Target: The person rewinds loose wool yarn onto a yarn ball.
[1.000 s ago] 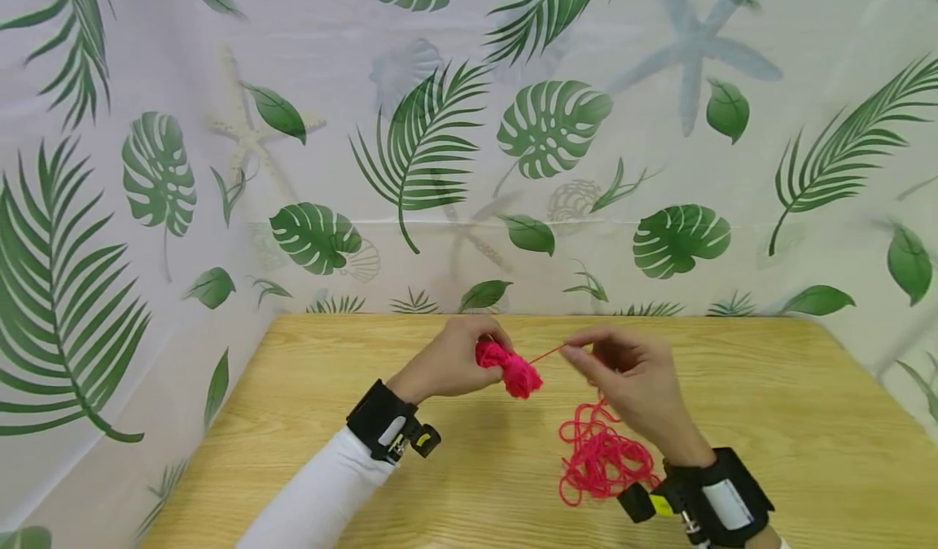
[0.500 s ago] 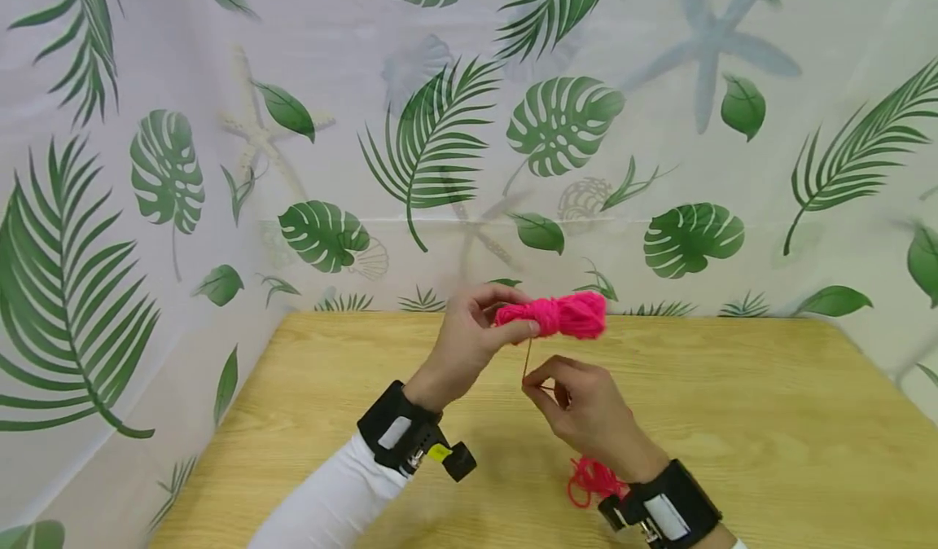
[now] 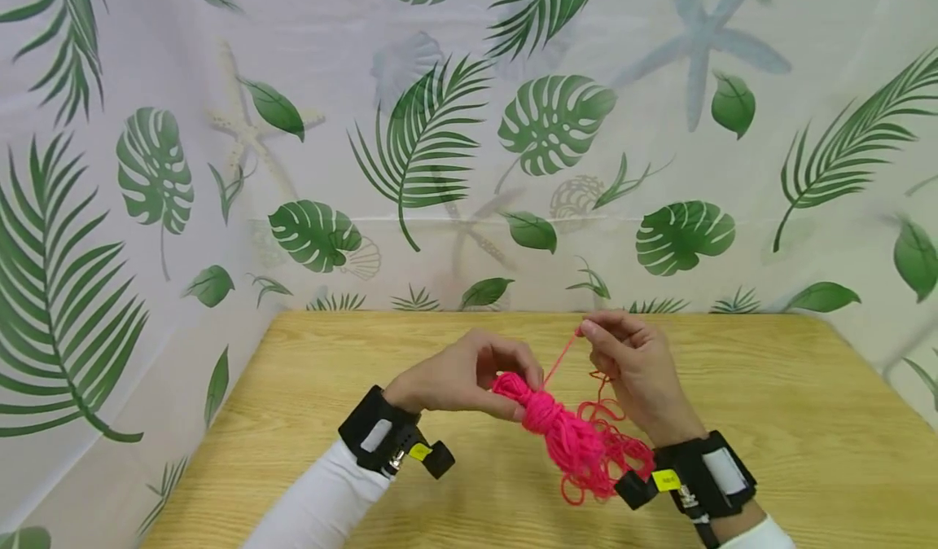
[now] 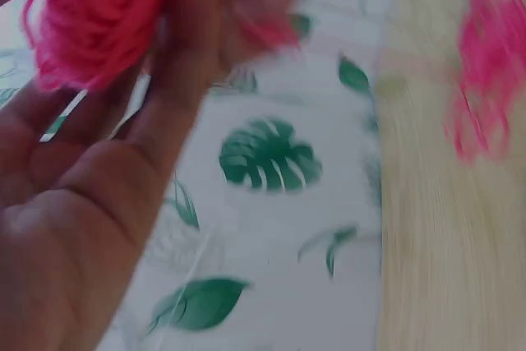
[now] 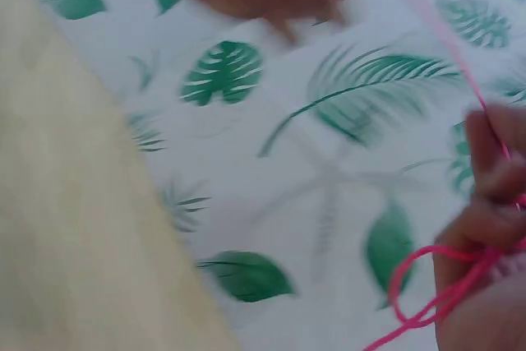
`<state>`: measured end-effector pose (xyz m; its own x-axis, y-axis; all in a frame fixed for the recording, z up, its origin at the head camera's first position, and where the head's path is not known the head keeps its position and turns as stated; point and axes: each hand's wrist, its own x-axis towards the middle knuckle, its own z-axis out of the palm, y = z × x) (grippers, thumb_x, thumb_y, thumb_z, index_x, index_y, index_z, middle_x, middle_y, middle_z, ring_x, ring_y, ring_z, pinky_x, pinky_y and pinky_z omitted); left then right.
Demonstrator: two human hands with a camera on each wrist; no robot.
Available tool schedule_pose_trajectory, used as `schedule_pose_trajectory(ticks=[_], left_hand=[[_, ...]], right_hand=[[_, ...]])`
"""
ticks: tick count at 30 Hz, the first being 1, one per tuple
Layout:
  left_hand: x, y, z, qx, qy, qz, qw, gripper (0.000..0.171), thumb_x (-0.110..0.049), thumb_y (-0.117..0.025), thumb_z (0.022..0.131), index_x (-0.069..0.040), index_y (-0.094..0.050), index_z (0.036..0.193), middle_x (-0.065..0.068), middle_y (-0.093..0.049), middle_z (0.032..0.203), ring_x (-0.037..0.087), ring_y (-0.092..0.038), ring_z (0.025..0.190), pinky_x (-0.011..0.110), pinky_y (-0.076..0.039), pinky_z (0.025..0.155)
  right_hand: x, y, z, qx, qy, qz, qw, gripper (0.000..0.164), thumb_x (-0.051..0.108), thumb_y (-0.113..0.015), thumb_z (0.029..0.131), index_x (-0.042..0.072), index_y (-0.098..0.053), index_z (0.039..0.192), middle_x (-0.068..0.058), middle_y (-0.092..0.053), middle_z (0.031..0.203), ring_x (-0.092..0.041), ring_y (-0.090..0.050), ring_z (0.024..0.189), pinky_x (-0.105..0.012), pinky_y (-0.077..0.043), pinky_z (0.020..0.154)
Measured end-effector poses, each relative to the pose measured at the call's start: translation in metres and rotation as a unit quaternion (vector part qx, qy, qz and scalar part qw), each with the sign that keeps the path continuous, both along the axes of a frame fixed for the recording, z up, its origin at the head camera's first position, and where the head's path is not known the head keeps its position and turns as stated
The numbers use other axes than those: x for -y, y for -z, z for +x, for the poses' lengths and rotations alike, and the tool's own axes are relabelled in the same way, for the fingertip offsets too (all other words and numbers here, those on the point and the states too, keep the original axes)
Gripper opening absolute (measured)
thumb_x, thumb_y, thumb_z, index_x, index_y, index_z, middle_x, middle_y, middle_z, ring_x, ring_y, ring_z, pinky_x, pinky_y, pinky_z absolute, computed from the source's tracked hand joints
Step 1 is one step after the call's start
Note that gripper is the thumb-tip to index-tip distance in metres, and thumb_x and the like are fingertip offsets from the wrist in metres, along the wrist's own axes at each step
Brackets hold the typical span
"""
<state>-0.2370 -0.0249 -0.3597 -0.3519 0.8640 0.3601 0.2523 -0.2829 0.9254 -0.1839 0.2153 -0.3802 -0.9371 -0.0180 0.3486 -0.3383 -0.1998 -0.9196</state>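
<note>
A bundle of bright pink yarn, wrapped round its middle, is gripped at its upper left end by my left hand. In the left wrist view the yarn bundle lies against the fingers. My right hand pinches a taut pink strand that runs up from the bundle. More of the strand passes through the right hand in the right wrist view, with a loose loop below it. A loose heap of yarn lies behind the bundle, partly covered by it.
A light wood table lies under both hands. Behind it hangs a white cloth printed with leaves and starfish. Each wrist wears a black strap with a small camera, such as the left one.
The bundle went up and pointed right, then came down and now tilts toward the lower right. My right hand passed below the bundle and is now up on its right, keeping the strand taut.
</note>
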Motion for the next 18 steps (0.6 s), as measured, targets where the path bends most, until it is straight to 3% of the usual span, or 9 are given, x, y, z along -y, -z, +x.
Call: schedule_pose_trajectory(ticks=[2,4,6,9,11,12,14,15,18], left_hand=[[-0.006,-0.002,0.004,0.064,-0.032,0.092,0.9931,0.017,0.007,-0.071,0.086,0.003,-0.067,0.103,0.005,-0.064,0.102,0.015,-0.06,0.091,0.025,-0.054,0.081],[-0.013,-0.003,0.005,0.11,-0.122,0.16,0.9733,0.018,0.005,-0.07,0.087,-0.004,-0.07,0.102,0.004,-0.065,0.103,0.013,-0.062,0.089,0.024,-0.054,0.079],[-0.017,-0.001,0.003,0.115,-0.238,0.18,0.9475,0.019,0.005,-0.07,0.087,-0.007,-0.071,0.103,0.003,-0.066,0.102,0.012,-0.063,0.087,0.023,-0.054,0.076],[-0.018,0.004,-0.001,0.011,-0.389,0.095,0.9163,0.017,0.002,-0.072,0.085,-0.002,-0.071,0.101,0.005,-0.068,0.099,0.014,-0.063,0.087,0.023,-0.054,0.069],[-0.014,0.01,-0.004,-0.106,-0.438,0.002,0.8927,0.017,0.001,-0.074,0.083,0.001,-0.07,0.099,0.007,-0.067,0.097,0.016,-0.061,0.086,0.023,-0.053,0.066],[-0.012,0.012,-0.005,-0.157,-0.438,-0.041,0.8842,0.017,0.001,-0.074,0.081,0.0,-0.07,0.098,0.007,-0.067,0.096,0.017,-0.061,0.084,0.023,-0.053,0.064],[-0.006,0.015,-0.007,-0.217,-0.391,-0.11,0.8875,0.016,0.0,-0.073,0.08,-0.004,-0.069,0.094,0.005,-0.066,0.092,0.016,-0.06,0.08,0.023,-0.05,0.061],[-0.003,0.016,-0.008,-0.228,-0.35,-0.138,0.8982,0.016,0.0,-0.073,0.08,-0.006,-0.069,0.093,0.002,-0.066,0.09,0.014,-0.059,0.078,0.023,-0.049,0.062],[0.003,0.013,-0.008,-0.175,-0.179,-0.167,0.9536,0.015,0.002,-0.073,0.082,-0.006,-0.069,0.094,0.0,-0.065,0.088,0.011,-0.059,0.078,0.024,-0.052,0.066]], right_hand=[[0.012,0.018,0.0,0.01,0.034,0.035,0.999,0.014,0.002,-0.065,0.098,0.01,-0.076,0.099,0.002,-0.071,0.086,-0.006,-0.048,0.062,-0.02,-0.038,0.054],[0.025,0.03,0.006,-0.021,0.056,0.157,0.986,0.01,0.002,-0.071,0.094,0.011,-0.075,0.097,0.004,-0.07,0.083,-0.005,-0.051,0.062,-0.019,-0.044,0.054],[0.036,0.033,0.015,-0.112,0.077,0.32,0.938,0.011,0.001,-0.077,0.088,0.01,-0.074,0.095,0.006,-0.068,0.081,-0.004,-0.052,0.06,-0.019,-0.045,0.053],[0.039,0.018,0.028,-0.234,0.087,0.485,0.838,0.017,0.003,-0.082,0.082,0.014,-0.072,0.09,0.009,-0.066,0.08,-0.003,-0.053,0.059,-0.019,-0.046,0.053],[0.033,-0.002,0.034,-0.256,0.056,0.518,0.814,0.02,0.004,-0.083,0.081,0.017,-0.07,0.09,0.011,-0.064,0.08,-0.002,-0.053,0.061,-0.019,-0.047,0.054],[0.029,-0.012,0.037,-0.247,0.031,0.511,0.822,0.021,0.003,-0.082,0.082,0.018,-0.07,0.09,0.012,-0.064,0.08,-0.002,-0.053,0.061,-0.02,-0.047,0.054],[0.019,-0.029,0.039,-0.207,-0.015,0.466,0.86,0.02,0.002,-0.079,0.085,0.019,-0.071,0.092,0.012,-0.064,0.08,-0.004,-0.051,0.06,-0.021,-0.046,0.054],[0.013,-0.035,0.038,-0.187,-0.031,0.424,0.886,0.02,0.0,-0.077,0.086,0.018,-0.072,0.093,0.01,-0.065,0.081,-0.006,-0.051,0.06,-0.022,-0.046,0.053],[0.001,-0.04,0.03,-0.129,-0.056,0.244,0.959,0.019,-0.008,-0.068,0.091,0.008,-0.074,0.099,0.002,-0.069,0.087,-0.012,-0.05,0.061,-0.027,-0.04,0.05]])
